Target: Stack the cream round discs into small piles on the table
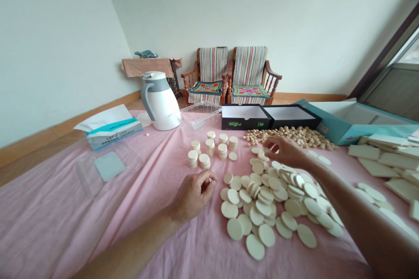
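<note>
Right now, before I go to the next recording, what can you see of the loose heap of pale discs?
The loose heap of pale discs is made of thin, flat, round, cream-coloured pieces that look wooden. Many overlap or lean at varied tilts. It lies on the pink cloth, to the right of the left hand and nearer than the small disc stacks. The right hand is at its far edge, fingers by a disc; whether they grip it is unclear.

Soft diffuse light, faint shadows, stretched edges
</note>
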Tool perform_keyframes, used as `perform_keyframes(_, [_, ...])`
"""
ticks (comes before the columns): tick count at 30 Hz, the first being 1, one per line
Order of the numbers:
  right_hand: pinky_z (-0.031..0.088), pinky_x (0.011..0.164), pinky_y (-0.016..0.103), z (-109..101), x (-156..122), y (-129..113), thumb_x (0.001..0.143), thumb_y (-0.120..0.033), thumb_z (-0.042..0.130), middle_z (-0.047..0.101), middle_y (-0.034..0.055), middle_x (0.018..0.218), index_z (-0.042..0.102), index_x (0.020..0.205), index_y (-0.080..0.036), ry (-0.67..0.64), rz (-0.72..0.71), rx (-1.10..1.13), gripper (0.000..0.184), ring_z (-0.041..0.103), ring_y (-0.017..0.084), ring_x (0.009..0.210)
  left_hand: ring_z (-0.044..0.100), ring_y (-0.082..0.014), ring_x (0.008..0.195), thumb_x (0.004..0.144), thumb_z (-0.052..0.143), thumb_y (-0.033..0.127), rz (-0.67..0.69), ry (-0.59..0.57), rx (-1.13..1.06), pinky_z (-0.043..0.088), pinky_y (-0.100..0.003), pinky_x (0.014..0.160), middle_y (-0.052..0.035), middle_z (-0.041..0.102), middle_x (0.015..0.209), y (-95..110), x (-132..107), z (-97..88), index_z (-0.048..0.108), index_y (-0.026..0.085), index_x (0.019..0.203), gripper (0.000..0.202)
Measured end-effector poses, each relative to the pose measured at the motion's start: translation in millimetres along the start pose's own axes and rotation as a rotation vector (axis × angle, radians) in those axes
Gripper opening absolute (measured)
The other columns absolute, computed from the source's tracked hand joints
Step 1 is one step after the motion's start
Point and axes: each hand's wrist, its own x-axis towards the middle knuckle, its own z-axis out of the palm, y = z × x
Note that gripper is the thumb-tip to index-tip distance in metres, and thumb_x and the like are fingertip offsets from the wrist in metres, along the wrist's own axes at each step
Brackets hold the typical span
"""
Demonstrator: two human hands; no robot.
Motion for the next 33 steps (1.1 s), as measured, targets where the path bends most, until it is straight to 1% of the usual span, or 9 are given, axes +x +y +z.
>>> perform_keyframes(3, [0.042,0.057,0.022,2.3,0.6,-15.8,0.075,-0.031,0.053,0.065,0.0026,0.074,0.063,0.081,-0.019,0.094,-0.03,0.042,0.017,0.058,0.013,0.063,0.051,-0.0093,0.053,0.081,0.046,0.016,-0.003,0.002,0.002,0.036,-0.019,0.053,0.0012,0.057,0.06,-0.2,0.0,0.1,0.061,0.015,0.082,0.015])
perform_keyframes(5, [0.042,0.056,0.022,7.6,1.0,-27.7,0.074,-0.031,0.053,0.064,0.0021,0.073,0.062,0.078,-0.019,0.118,-0.054,0.075,0.016,0.058,0.012,0.062,0.051,-0.0093,0.053,0.081,0.046,0.017,-0.003,0.004,-0.003,0.036,-0.019,0.054,0.0013,0.057,0.06,-0.7,-0.2,0.5,0.061,0.015,0.082,0.015])
perform_keyframes(10, [0.04,0.056,0.021,28.2,3.5,-53.1,0.072,-0.026,0.053,0.063,0.0023,0.073,0.06,0.079,-0.018,0.117,-0.104,0.094,0.012,0.056,0.011,0.061,0.052,-0.0094,0.054,0.082,0.045,0.017,-0.004,0.006,-0.018,0.037,-0.019,0.055,0.0009,0.058,0.061,-1.5,-1.1,1.6,0.06,0.015,0.083,0.015])
perform_keyframes(13, [0.038,0.058,0.021,39.7,7.8,-65.2,0.072,-0.021,0.051,0.062,0.0036,0.075,0.059,0.079,-0.017,0.105,-0.162,0.03,0.012,0.055,0.012,0.064,0.051,-0.0092,0.054,0.081,0.046,0.016,-0.005,0.006,-0.017,0.036,-0.019,0.055,0.0014,0.057,0.06,-1.7,-1.6,1.6,0.06,0.015,0.083,0.015])
perform_keyframes(16, [0.036,0.059,0.023,48.8,14.1,-74.6,0.072,-0.021,0.051,0.061,0.0055,0.072,0.059,0.076,-0.016,0.092,-0.168,-0.083,0.01,0.055,0.015,0.068,0.051,-0.0092,0.054,0.081,0.046,0.016,-0.005,0.007,-0.015,0.036,-0.02,0.055,0.0015,0.057,0.06,-1.6,-1.9,1.5,0.06,0.015,0.082,0.015])
perform_keyframes(20, [0.035,0.062,0.024,56.3,20.5,-81.8,0.073,-0.025,0.054,0.062,0.0075,0.073,0.059,0.073,-0.016,0.091,-0.137,-0.196,0.011,0.055,0.017,0.072,0.052,-0.0096,0.055,0.081,0.046,0.016,-0.002,0.007,-0.026,0.037,-0.02,0.055,0.0008,0.058,0.061,-1.1,-2.2,1.4,0.06,0.015,0.082,0.015])
perform_keyframes(27, [0.035,0.063,0.026,62.1,23.8,-85.3,0.079,-0.032,0.05,0.064,0.01,0.077,0.06,0.077,-0.015,0.072,-0.088,-0.245,0.02,0.058,0.019,0.074,0.052,-0.009,0.055,0.08,0.046,0.015,0.002,0.017,-0.027,0.036,-0.02,0.055,0.0012,0.059,0.061,-2.1,-2.7,2.4,0.061,0.015,0.082,0.015])
perform_keyframes(31, [0.034,0.06,0.026,65.7,25.0,-84.4,0.077,-0.036,0.054,0.065,0.0107,0.079,0.06,0.08,-0.014,0.028,-0.084,-0.245,0.022,0.058,0.02,0.074,0.052,-0.0092,0.055,0.081,0.046,0.014,0.005,0.017,-0.016,0.037,-0.02,0.055,0.0013,0.058,0.061,-2.1,-3.3,2.4,0.06,0.015,0.082,0.014])
perform_keyframes(33, [0.034,0.06,0.025,66.5,25.3,-84.2,0.075,-0.034,0.056,0.065,0.0102,0.082,0.06,0.082,-0.015,0.023,-0.101,-0.232,0.021,0.058,0.019,0.076,0.054,-0.0096,0.058,0.081,0.046,0.014,0.009,0.014,-0.016,0.038,-0.02,0.057,0.0006,0.06,0.064,-0.9,-3.7,2.1,0.06,0.016,0.083,0.015])
